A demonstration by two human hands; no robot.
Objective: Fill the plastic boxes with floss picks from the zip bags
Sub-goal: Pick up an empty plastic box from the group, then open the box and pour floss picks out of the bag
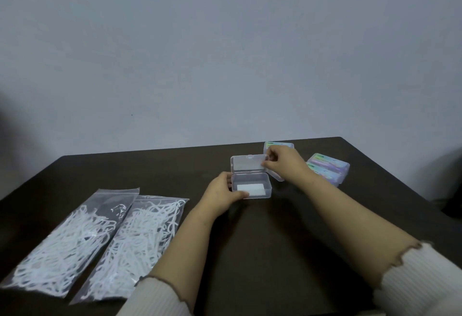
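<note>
A clear plastic box (252, 187) stands in the middle of the dark table (275, 240) with its hinged lid (247, 163) raised upright. A white label shows on its bottom. My left hand (222, 194) grips the box's left front corner. My right hand (283, 162) pinches the lid's right edge. Two clear zip bags of white floss picks lie side by side at the left, one further left (67, 240) and one nearer the middle (135, 245).
More plastic boxes with shiny iridescent labels sit at the back right: one behind my right hand (277, 146) and a stacked pair further right (327, 167). A plain grey wall rises behind the table's far edge.
</note>
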